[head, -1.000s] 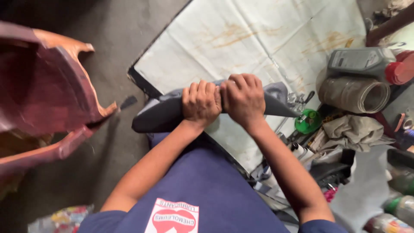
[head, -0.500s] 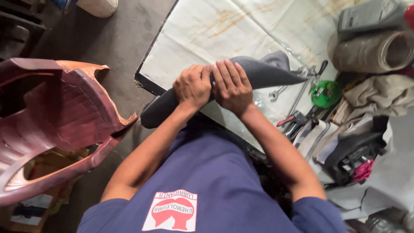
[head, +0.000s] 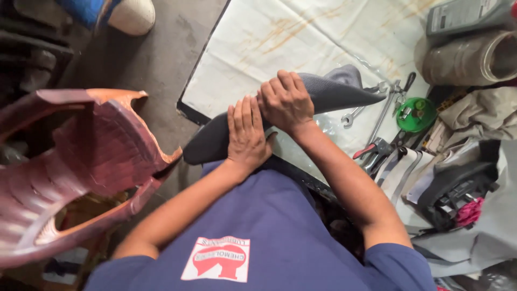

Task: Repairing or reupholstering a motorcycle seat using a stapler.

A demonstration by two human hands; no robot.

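Observation:
A long dark grey padded seat (head: pixel 334 91) with a textured cover lies across the near edge of a white, stained sheet (head: pixel 280 43) on the work surface. My left hand (head: pixel 246 132) presses flat on the seat's middle, fingers together and pointing away from me. My right hand (head: pixel 286 101) sits just beyond it, curled over the seat's top and gripping the cover. The seat's narrow end (head: pixel 202 145) hangs off the sheet's edge to the left.
A worn red plastic chair (head: pixel 81 161) stands at the left. Spanners (head: pixel 355 113), pliers (head: pixel 374 151) and a green round tin (head: pixel 416 114) lie to the right. A roll of material (head: pixel 468 59), a grey bottle (head: pixel 463 16), cloths and a dark part (head: pixel 452 188) crowd the right side.
My view has shifted. My left hand has slid down towards me and flattened on the seat, while my right hand stays gripping the cover further along.

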